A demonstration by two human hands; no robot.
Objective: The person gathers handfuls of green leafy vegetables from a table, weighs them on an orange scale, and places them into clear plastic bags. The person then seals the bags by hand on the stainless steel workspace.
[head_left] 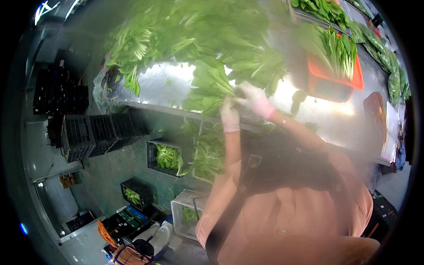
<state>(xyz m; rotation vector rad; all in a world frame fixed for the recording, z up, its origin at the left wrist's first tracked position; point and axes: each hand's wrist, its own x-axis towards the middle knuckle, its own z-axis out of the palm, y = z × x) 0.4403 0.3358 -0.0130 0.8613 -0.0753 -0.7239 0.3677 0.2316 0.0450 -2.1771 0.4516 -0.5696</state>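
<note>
Over the near edge of a metal table [170,104], both my hands wear pale gloves with pink cuffs. My left hand [229,115] is closed round the stem end of a bunch of leafy greens [207,84], whose broad leaves fan out to the left. My right hand [252,100] meets it at the same stems, fingers pinched together there; haze blurs exactly what they grip. Just beyond lie more loose leafy greens [258,62], part of a large heap [185,26] across the far side of the table. One loose leaf [299,99] lies right of my right hand.
At the right stands an orange basket [335,90] with upright greens. Bagged greens [391,66] line the far right. On the floor at left are stacked black crates [79,134], a crate of greens [165,155], a smaller one [137,193] and a whitish crate [181,216].
</note>
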